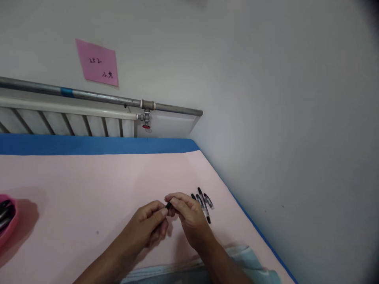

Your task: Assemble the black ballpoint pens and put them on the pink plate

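My left hand [149, 223] and my right hand [189, 215] meet over the pink table surface [89, 185], fingertips pinched together on a small black pen part [168, 205] between them. Only its dark end shows; the rest is hidden by my fingers. Just right of my right hand lie several black and clear pens [204, 202] in a small cluster on the table.
A pink container [7, 223] holding dark items sits at the far left edge. A blue border [97, 145] runs along the table's back and right side. Behind it are a white radiator, a metal pipe [89, 94] and a pink note [97, 63] on the wall.
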`<state>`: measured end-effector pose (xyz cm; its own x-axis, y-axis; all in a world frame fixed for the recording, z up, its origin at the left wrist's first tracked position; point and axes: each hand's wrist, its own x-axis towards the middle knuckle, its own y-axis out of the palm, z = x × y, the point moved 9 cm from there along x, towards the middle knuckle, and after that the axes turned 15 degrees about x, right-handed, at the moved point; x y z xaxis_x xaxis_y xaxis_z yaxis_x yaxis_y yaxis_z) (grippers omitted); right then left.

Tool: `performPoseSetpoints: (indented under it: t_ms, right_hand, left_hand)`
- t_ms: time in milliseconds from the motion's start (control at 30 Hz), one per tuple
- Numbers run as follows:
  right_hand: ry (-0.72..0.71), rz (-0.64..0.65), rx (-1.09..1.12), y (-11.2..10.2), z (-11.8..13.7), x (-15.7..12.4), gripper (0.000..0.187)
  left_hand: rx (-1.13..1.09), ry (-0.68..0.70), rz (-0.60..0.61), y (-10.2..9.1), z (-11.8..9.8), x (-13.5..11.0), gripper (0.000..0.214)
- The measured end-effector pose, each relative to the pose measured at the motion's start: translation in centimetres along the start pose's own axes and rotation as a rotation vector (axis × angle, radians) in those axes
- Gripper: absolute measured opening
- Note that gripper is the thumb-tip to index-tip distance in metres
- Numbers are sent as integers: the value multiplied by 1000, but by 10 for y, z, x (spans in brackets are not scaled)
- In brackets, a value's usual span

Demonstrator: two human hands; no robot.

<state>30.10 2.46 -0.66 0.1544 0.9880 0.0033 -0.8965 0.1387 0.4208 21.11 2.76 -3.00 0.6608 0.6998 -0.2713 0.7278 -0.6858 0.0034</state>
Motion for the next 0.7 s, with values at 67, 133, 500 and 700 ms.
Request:
performPoseSetpoints:
  t_ms: [67,133,500,700]
  right_hand:
    - [-9,-2,4,-1,0,1,16]
    - [-36,-29,-23,-3,1,2,14]
    - [-141,-188,-204,-13,3,-1,20]
    - [-21,-150,-120,-12,-7,3,19]
  left_hand:
    - [-13,-6,20,1,0,0,27]
    - [83,36,-20,-2,-2,0,27]
    - [1061,402,-507,-16,-24,-19,24]
    - [911,323,-483,-24,-24,-15,19]
